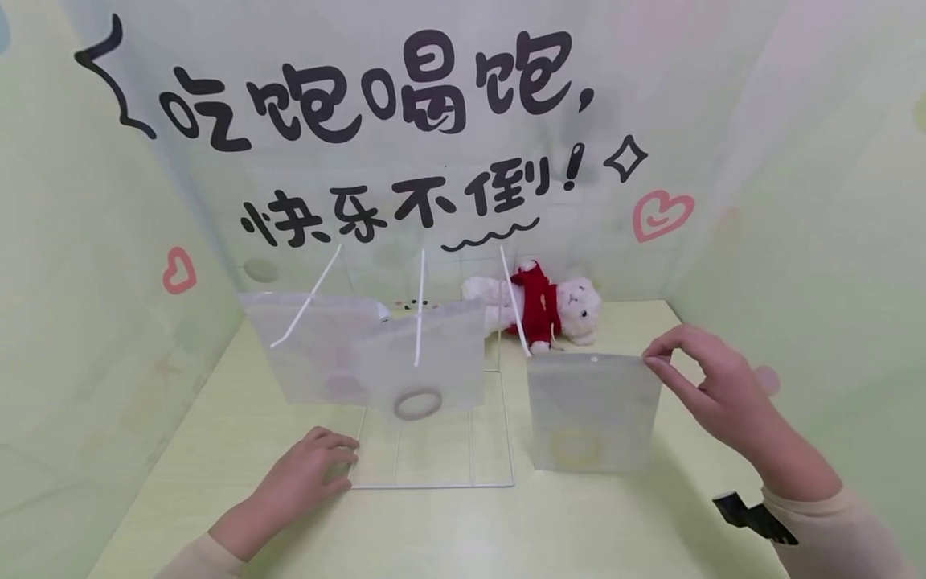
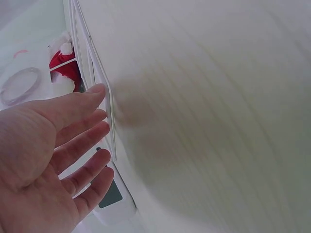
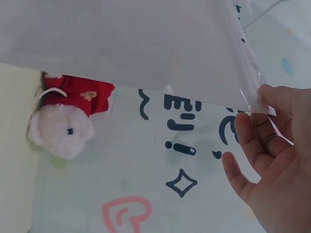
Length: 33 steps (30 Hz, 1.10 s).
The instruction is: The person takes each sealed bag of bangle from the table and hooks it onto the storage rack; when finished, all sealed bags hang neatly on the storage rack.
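Note:
A clear plastic bag (image 1: 593, 410) with a yellowish ring (image 1: 576, 444) inside hangs from my right hand (image 1: 723, 402), whose thumb and fingers pinch its top right corner. The bag has a small hole in its top edge. Its top left corner is close to the tip of the right prong of a white wire rack (image 1: 434, 486); I cannot tell if they touch. Two more clear bags (image 1: 311, 354) hang at the left and middle prongs, one showing a ring (image 1: 417, 404). At the rack base's left front, my left hand (image 1: 307, 474) touches the wire with relaxed fingers.
Behind the rack lies a white plush bear (image 1: 579, 310) in red clothing, on its side. Pale curtains with dark lettering (image 1: 434, 88) enclose the table (image 1: 463, 539). A white device with a dark screen (image 2: 112, 196) appears beyond the fingers in the left wrist view.

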{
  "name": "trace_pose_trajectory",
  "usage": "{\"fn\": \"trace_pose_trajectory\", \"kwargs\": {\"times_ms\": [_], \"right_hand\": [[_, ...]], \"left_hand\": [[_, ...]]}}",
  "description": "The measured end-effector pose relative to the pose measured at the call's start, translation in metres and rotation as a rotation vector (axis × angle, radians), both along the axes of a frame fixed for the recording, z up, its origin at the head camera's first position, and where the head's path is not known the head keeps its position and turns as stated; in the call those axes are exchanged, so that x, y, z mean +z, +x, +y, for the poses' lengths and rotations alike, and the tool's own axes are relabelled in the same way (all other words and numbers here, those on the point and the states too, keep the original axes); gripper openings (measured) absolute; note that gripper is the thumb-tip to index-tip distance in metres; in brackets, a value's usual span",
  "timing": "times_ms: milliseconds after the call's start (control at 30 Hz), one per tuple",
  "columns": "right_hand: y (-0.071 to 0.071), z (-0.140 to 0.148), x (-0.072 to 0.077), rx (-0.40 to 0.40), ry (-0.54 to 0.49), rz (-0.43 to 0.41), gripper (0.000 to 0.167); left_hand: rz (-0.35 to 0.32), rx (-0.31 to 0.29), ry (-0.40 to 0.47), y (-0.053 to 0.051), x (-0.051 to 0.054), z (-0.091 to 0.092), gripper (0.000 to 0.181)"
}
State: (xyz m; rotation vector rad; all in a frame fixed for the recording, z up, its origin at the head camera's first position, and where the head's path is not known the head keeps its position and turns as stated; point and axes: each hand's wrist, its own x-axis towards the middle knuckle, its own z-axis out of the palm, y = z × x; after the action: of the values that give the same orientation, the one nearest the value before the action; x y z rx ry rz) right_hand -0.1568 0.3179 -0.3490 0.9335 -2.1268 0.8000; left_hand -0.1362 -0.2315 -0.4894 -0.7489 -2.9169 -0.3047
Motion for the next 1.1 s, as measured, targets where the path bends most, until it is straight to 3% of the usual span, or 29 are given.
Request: {"fn": "trace_pose_trajectory", "kwargs": {"times_ms": [167,367,1100], "right_hand": [[0.006,-0.017,0.011,0.049,0.0,0.024,0.028],[0.01,-0.036,0.023,0.059,0.014,0.048,0.037],[0.012,-0.089,0.058,0.193,-0.043,0.151,0.035]], "left_hand": [[-0.006,0.008,0.012,0.0,0.0,0.0,0.031],[-0.007,0.008,-0.005,0.001,0.0,0.0,0.031],[0.003,0.0,0.002,0.0,0.0,-0.001,0.034]]}}
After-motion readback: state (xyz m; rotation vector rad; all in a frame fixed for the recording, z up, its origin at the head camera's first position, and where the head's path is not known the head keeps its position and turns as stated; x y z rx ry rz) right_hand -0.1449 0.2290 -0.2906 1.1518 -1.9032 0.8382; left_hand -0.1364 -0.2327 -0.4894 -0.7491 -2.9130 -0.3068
